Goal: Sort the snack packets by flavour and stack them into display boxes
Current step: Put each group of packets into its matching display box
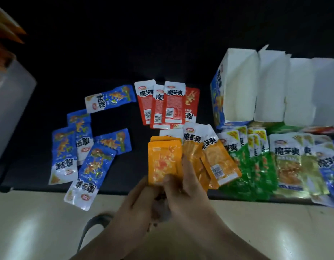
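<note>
An orange stack (164, 158) is gripped at its lower end by both hands: the left hand (143, 196) is curled beneath it and the right hand (189, 179) is closed along its right edge, above the near edge of the bench (113, 59). Loose orange packets (216, 162) are fanned just to the right. Blue packets (87, 147) are spread at the left, red packets (166, 104) behind, and green packets (254, 166) at the right, before the open boxes (256, 87).
</note>
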A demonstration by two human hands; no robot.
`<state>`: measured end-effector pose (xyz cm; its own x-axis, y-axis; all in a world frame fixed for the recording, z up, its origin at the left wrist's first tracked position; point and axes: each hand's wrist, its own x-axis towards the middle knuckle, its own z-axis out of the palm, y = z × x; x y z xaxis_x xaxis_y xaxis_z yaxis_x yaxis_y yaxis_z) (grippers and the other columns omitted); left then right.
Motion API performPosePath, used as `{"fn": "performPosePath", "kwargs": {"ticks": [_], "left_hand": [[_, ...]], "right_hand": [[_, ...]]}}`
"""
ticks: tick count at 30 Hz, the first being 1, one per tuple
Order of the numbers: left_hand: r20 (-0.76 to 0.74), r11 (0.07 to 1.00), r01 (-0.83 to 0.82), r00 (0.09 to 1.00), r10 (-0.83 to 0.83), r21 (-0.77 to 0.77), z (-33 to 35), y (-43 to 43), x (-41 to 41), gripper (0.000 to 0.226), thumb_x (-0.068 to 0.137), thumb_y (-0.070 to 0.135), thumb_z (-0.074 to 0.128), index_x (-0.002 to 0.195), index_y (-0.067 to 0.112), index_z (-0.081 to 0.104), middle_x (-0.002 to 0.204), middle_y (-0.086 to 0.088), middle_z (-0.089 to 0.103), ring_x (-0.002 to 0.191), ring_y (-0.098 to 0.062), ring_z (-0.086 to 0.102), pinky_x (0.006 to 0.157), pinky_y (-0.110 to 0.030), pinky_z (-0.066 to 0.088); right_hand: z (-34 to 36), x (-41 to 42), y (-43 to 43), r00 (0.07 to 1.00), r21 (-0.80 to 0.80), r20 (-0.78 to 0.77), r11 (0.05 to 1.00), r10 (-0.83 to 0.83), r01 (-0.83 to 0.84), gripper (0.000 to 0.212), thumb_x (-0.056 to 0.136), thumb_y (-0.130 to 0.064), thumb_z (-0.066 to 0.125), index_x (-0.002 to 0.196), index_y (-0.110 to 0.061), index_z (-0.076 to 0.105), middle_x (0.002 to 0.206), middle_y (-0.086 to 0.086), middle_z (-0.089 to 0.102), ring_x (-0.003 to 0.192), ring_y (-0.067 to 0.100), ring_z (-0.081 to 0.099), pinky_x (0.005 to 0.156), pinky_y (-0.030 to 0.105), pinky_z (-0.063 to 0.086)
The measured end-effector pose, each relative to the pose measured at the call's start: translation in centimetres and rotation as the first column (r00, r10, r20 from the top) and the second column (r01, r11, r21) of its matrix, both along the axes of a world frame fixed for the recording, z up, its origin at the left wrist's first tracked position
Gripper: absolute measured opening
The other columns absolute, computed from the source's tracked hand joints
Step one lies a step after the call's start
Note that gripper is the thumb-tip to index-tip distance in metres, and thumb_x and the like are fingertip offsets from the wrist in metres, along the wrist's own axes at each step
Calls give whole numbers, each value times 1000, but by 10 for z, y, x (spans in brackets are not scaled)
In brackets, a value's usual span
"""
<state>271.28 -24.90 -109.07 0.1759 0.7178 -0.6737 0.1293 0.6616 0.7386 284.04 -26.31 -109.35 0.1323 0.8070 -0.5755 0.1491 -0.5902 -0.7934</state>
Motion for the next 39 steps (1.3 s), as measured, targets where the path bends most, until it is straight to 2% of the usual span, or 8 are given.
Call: {"fn": "performPosePath", "kwargs": {"ticks": [5,12,14,18,22,27,33,39], "left_hand": [[-72,984,135,989,-127,116,-3,6,17,37,108,21,47,82,38,67,63,10,62,51,-2,56,50,-22,44],[-178,855,356,934,-311,376,-14,34,39,29,105,23,57,122,44,64,105,16,72,96,-2,71,77,-20,57],[-322,785,420,900,-294,455,-26,41,40,28,102,21,60,121,40,67,113,16,66,103,-2,66,82,-22,57],[-380,749,428,890,-252,506,-42,42,39,32,101,21,64,130,35,65,121,17,58,111,0,60,88,-26,58],[-358,719,406,905,-230,564,-46,37,26,28,100,15,65,123,31,69,115,19,60,108,-4,62,84,-23,57],[-559,644,440,829,-23,626,-48,31,-28,25,99,19,63,123,21,71,122,13,61,105,-7,64,82,-24,56],[-954,762,614,301,15,206,-70,22,-103,82,93,56,50,161,14,31,168,-15,26,157,-39,16,124,-61,23],[-923,561,748,376,82,354,-83,32,-126,73,94,34,66,160,22,38,171,-4,24,159,-39,9,122,-67,19]], "right_hand": [[6,30,3,996,45,37,996,-85,83,26,98,-25,67,121,-36,58,95,-9,72,83,6,71,74,30,62],[0,77,26,955,228,251,968,-160,103,6,95,-23,71,95,-21,65,67,4,65,55,13,59,48,22,46],[-12,88,33,872,198,486,979,-59,-45,17,92,-42,67,96,-26,62,70,-4,63,63,9,62,54,27,50],[-27,94,36,565,19,818,978,105,-208,76,86,-64,67,149,-28,44,139,5,49,122,32,59,73,40,53],[-28,88,35,394,212,917,910,-60,-355,55,81,-47,78,129,-22,66,113,8,55,100,34,63,57,30,38],[-27,62,42,470,427,859,790,-202,-440,22,87,-33,71,100,-17,78,104,8,62,91,34,64,58,36,53],[-29,-10,62,742,480,667,722,69,-498,25,91,-35,65,107,-19,77,108,-4,64,96,18,67,75,34,59],[-44,-56,79,672,275,642,708,369,-651,43,93,-43,55,127,-21,69,138,-2,59,127,23,60,97,41,57]]}}
